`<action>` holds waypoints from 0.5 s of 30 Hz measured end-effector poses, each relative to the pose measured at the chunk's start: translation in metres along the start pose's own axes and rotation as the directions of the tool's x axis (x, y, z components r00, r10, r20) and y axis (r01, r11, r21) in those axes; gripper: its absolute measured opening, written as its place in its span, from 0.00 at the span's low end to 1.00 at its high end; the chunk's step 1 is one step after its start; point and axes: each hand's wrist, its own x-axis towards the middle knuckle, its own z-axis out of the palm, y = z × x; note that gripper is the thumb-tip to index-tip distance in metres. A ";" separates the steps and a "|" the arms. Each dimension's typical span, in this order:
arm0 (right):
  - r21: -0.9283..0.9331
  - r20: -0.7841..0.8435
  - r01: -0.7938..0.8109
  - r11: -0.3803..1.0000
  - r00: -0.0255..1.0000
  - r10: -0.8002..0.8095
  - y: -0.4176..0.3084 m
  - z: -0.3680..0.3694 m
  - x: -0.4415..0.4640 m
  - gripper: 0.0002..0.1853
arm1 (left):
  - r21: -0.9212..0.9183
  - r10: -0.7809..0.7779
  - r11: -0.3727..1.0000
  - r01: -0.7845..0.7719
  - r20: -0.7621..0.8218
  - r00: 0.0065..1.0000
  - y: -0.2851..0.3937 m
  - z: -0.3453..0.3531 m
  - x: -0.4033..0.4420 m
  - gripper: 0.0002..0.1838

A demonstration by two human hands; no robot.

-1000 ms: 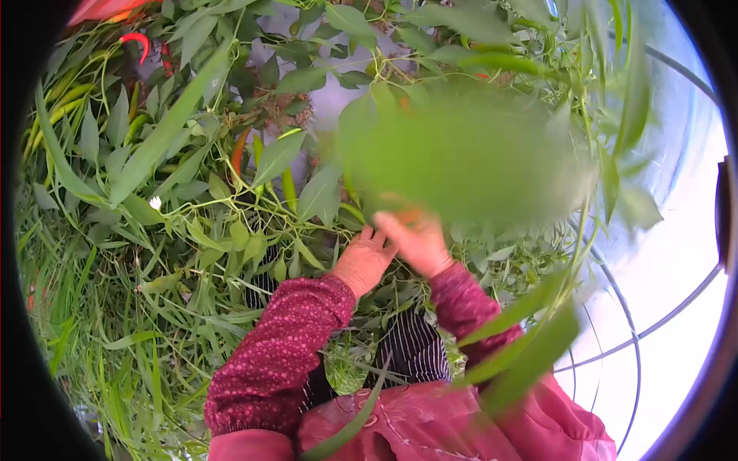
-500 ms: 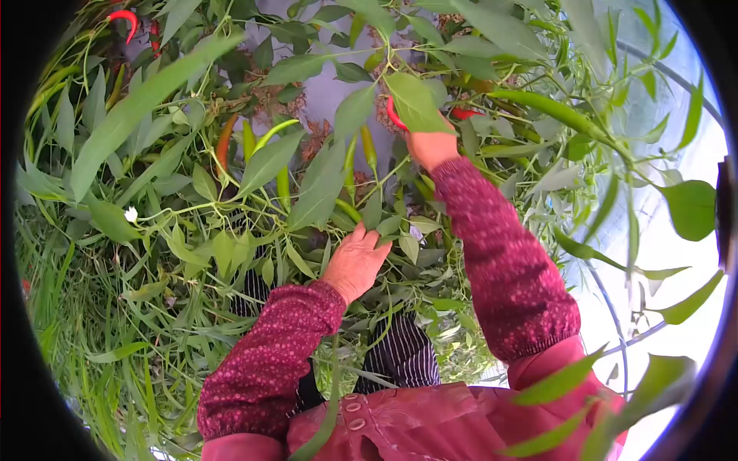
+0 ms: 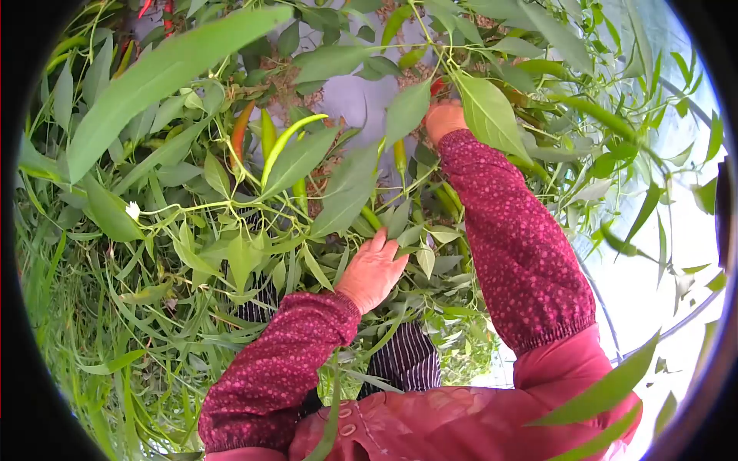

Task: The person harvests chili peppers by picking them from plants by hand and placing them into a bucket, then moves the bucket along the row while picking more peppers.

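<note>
Two hands are set in foliage [image 3: 346,188] — one near, one far.
The left hand [image 3: 373,273] is laid low, its fingers loosely spread just beside a green pepper [image 3: 371,218], perhaps so that the foliage is steadied. The right hand [image 3: 446,121] is stretched out to a red pepper [image 3: 438,86] tucked by a broad leaf [image 3: 488,115] — the fingertips are hidden, so whether it is gripped cannot be told.
</note>
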 end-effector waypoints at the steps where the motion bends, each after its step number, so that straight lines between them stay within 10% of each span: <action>1: 0.233 -0.097 -0.090 0.968 0.989 0.115 0.000 -0.007 -0.006 0.16 | 0.005 0.001 1.000 -0.001 -0.024 1.000 0.001 0.000 -0.001 0.11; 2: 0.460 -0.165 -0.145 0.876 0.955 0.245 -0.001 -0.016 -0.011 0.16 | 0.005 0.003 1.000 -0.003 -0.029 1.000 0.001 0.000 -0.001 0.11; 6: 0.417 0.002 -0.097 0.904 0.994 0.106 0.004 -0.043 -0.018 0.13 | 0.002 -0.024 1.000 0.024 0.016 1.000 0.002 -0.005 0.000 0.12; 7: 0.761 0.044 -0.171 0.625 0.976 0.214 0.003 -0.040 -0.022 0.15 | 0.008 -0.022 1.000 0.022 0.013 1.000 0.002 -0.005 -0.002 0.13; 10: 0.639 -0.071 -0.073 0.766 0.986 0.154 -0.001 -0.049 -0.037 0.10 | -0.006 -0.027 1.000 0.027 -0.052 0.998 0.002 0.002 -0.002 0.15; 15: 0.844 -0.088 -0.084 0.529 0.952 0.292 -0.002 -0.067 -0.095 0.14 | -0.004 -0.044 0.999 0.044 -0.055 0.997 0.008 0.000 0.001 0.20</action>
